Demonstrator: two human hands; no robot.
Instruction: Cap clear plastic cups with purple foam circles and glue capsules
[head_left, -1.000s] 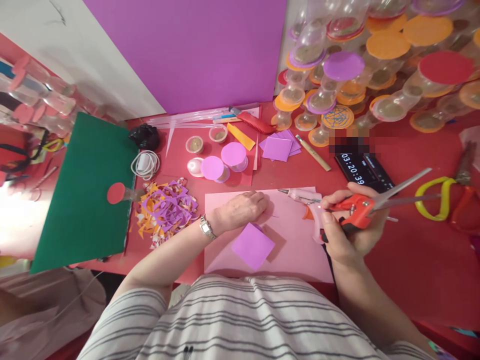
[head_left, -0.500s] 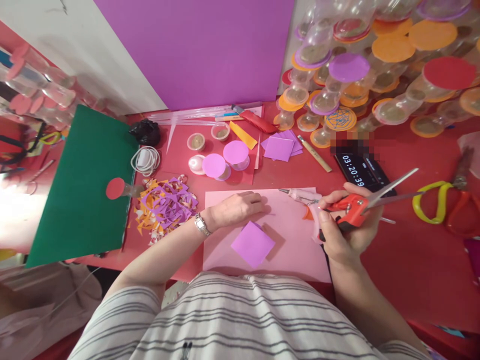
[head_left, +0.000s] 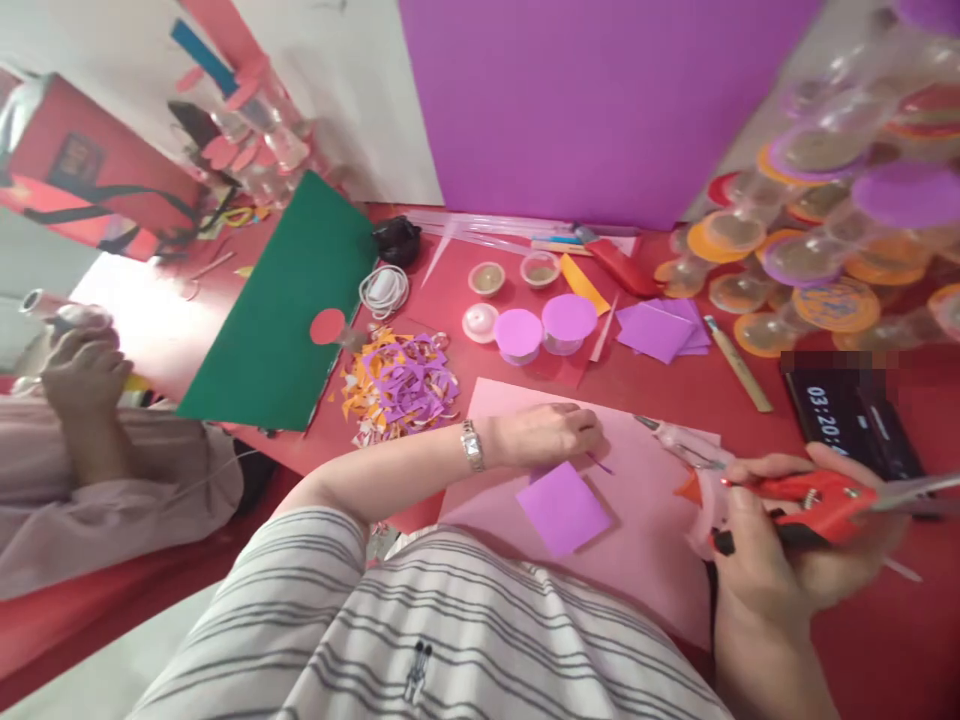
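Note:
My right hand [head_left: 780, 540] is wrapped around red-and-black spring-loaded scissors [head_left: 825, 505], their blades pointing right. Over the pink sheet [head_left: 645, 560] rests my left hand [head_left: 551, 435], its fingers curled; what they hold, if anything, is hidden. A thin purple strip [head_left: 600, 463] shows just below those fingers. Lower on the sheet lies a square of purple paper [head_left: 564, 508]. The pink glue gun [head_left: 686, 445] lies beside my right hand, partly covered by it.
Purple and orange paper scraps [head_left: 412, 380] are heaped to the left, near a leaning green board [head_left: 277, 320]. Beyond the sheet are purple squares [head_left: 660, 330], a cutter [head_left: 739, 365] and purple-topped cups [head_left: 568, 322]. Bottle pieces [head_left: 814, 255] crowd the back right. Another person's hand [head_left: 86, 370] is far left.
The view has swung left, so the table things appear further right and the other person's hand has come in. My hands keep about the same places over the sheet.

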